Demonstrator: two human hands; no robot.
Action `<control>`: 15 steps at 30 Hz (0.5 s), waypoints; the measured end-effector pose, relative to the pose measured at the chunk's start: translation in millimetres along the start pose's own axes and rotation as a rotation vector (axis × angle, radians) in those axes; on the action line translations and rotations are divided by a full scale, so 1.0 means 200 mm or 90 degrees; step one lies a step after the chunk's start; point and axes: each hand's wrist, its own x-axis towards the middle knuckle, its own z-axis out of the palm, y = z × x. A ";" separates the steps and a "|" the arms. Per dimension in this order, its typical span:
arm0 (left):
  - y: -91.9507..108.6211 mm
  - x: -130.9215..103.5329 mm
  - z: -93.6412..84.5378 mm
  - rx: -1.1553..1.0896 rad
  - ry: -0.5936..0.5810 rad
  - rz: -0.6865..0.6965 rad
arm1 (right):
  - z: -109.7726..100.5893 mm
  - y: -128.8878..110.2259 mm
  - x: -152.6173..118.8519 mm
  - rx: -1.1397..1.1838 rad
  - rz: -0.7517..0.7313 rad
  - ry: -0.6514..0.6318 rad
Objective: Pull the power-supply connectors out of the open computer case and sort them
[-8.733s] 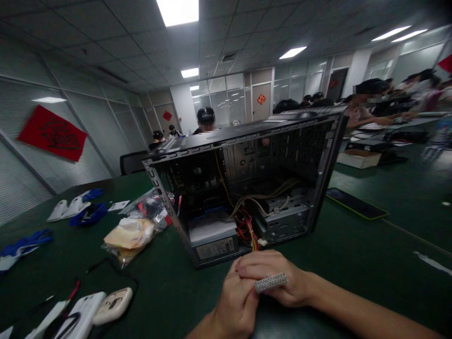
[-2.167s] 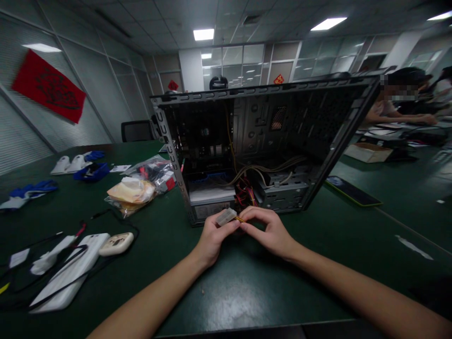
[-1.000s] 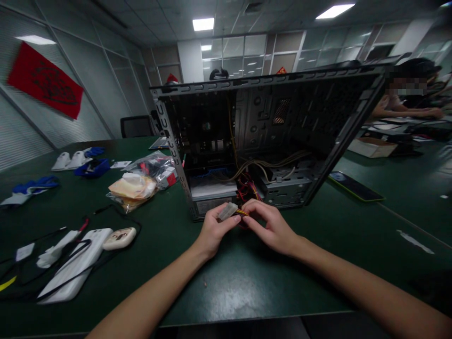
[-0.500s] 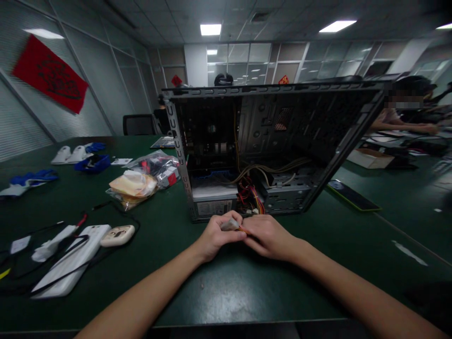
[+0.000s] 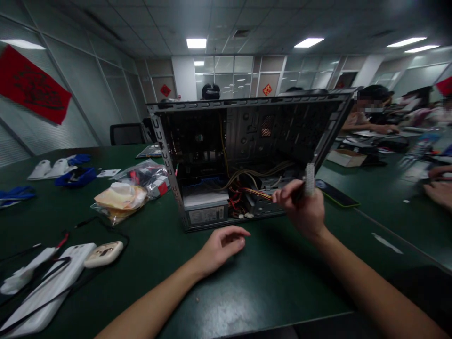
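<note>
An opened computer case (image 5: 254,100) stands upright on the green table. My right hand (image 5: 307,207) is closed on a power cable in front of the case's right part; the cable's long white multi-pin connector (image 5: 310,180) sticks up above the fingers. Its orange, yellow and dark wires (image 5: 259,192) run left into the case, beside the silver power supply (image 5: 206,214). My left hand (image 5: 222,247) rests at the table before the case, fingers apart and slightly curved, holding nothing. Small white connectors (image 5: 247,215) lie at the case's lower edge.
On the left are a white power bank (image 5: 52,287) with cables, a beige earbud case (image 5: 104,254), plastic bags (image 5: 122,197) of parts and a blue tray (image 5: 75,177). A dark phone-like slab (image 5: 337,193) lies right of the case. Other people sit at the right.
My hands have parted. The right one has lifted the cable up and right, stretching its wires; the left has let go and opened. The whole view has shifted slightly.
</note>
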 end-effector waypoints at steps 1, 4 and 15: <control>-0.01 0.00 0.00 0.029 -0.005 -0.009 | -0.01 0.00 0.02 0.051 0.011 0.032; -0.02 0.00 -0.01 0.074 -0.011 -0.022 | -0.02 0.00 0.05 0.160 0.045 0.019; -0.02 0.01 -0.01 0.069 -0.007 -0.015 | -0.05 -0.05 0.05 0.163 0.047 -0.113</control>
